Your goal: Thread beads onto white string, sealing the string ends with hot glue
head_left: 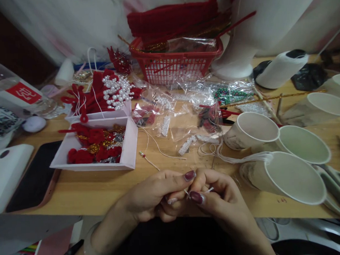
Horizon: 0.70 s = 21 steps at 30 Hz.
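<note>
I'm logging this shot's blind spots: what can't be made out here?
Head view:
How the white strand runs: the left hand and right hand cover part of it.
The bottle's base: cut off by the left edge.
Small red tabletop marks: too small and blurred to read.

Box (pixel 130 144) left of the hands (pixel 158 192) (basket (pixel 175 67) behind), cups (pixel 294 178) right.

Person's rocking shiny plum polish (pixel 190 175) on both thumbnails, while another nail on the left hand (pixel 153 190) looks paler, kinda glittery. Chunky pale translucent-looking bangle (pixel 88 245) on the left wrist, plain black top (pixel 169 242).
</note>
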Each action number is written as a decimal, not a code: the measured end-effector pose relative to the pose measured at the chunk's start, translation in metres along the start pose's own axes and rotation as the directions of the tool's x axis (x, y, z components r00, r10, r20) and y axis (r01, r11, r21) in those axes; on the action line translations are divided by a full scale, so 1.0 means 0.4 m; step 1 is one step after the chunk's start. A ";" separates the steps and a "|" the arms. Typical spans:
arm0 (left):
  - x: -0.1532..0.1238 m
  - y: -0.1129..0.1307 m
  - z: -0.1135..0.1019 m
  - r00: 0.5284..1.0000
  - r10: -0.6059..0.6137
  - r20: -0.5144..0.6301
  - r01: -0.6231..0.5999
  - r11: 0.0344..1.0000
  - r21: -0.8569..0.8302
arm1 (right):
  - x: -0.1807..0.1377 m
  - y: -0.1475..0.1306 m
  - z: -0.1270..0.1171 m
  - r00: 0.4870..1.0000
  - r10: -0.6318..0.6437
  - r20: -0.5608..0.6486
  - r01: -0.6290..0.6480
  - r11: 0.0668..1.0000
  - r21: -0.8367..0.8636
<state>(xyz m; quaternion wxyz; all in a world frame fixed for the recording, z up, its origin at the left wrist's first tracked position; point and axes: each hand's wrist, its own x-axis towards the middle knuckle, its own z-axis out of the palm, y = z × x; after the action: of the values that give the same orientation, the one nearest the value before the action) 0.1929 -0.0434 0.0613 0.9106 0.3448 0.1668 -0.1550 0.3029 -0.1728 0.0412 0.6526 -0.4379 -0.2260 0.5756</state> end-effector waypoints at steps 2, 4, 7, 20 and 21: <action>0.000 -0.001 0.000 1.000 0.001 0.012 -0.001 1.000 0.000 | 0.001 0.001 0.000 1.000 0.010 0.004 -0.010 1.000 0.000; -0.001 -0.002 -0.002 1.000 0.011 0.021 -0.011 1.000 0.000 | 0.001 0.001 0.000 1.000 0.014 0.011 -0.014 1.000 0.003; -0.001 -0.004 -0.003 1.000 0.018 0.020 -0.018 1.000 0.003 | 0.002 -0.001 0.001 1.000 0.011 0.004 -0.011 1.000 0.009; -0.001 -0.005 -0.004 1.000 0.017 -0.006 -0.017 1.000 -0.001 | 0.004 -0.014 0.007 0.999 -0.022 -0.036 0.018 0.993 -0.115; -0.001 -0.005 -0.003 1.000 0.020 -0.021 -0.020 1.000 -0.002 | 0.004 -0.014 0.008 0.999 -0.027 -0.042 0.021 0.992 -0.125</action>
<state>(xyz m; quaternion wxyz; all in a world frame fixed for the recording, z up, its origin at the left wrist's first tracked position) 0.1916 -0.0439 0.0596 0.9107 0.3472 0.1731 -0.1420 0.3038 -0.1702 0.0473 0.6356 -0.4875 -0.2524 0.5428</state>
